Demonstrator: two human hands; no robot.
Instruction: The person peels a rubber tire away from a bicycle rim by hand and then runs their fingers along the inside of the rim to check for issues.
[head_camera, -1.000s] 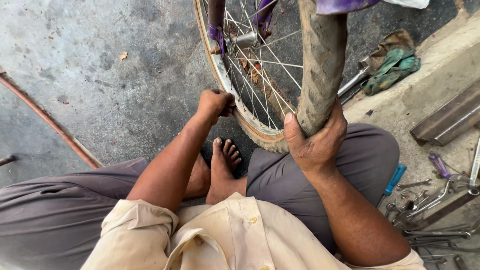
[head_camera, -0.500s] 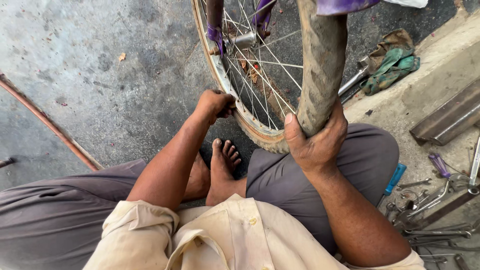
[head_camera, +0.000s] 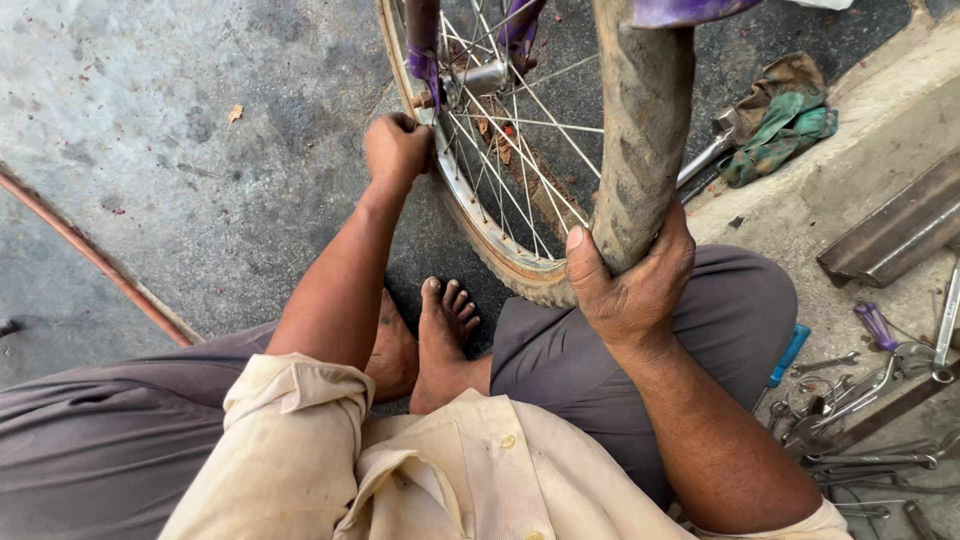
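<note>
A bicycle wheel (head_camera: 520, 150) with metal spokes and a worn, dusty tyre (head_camera: 640, 120) stands upright in front of me, held in a purple frame (head_camera: 425, 60). My right hand (head_camera: 630, 285) wraps around the near part of the tyre, thumb on its left side. My left hand (head_camera: 395, 150) is closed on the rim at the wheel's left edge, close to the purple frame. I sit on the ground with my bare foot (head_camera: 445, 335) under the wheel.
Several spanners and other metal tools (head_camera: 860, 400) lie on the ground at the right, with a blue-handled tool (head_camera: 788, 355) by my knee. A green rag (head_camera: 780, 125) lies behind the wheel. A thin rusty rod (head_camera: 90, 255) crosses the concrete at left.
My left hand has moved up along the rim, from the lower spokes toward the purple frame. My right hand keeps its hold on the tyre.
</note>
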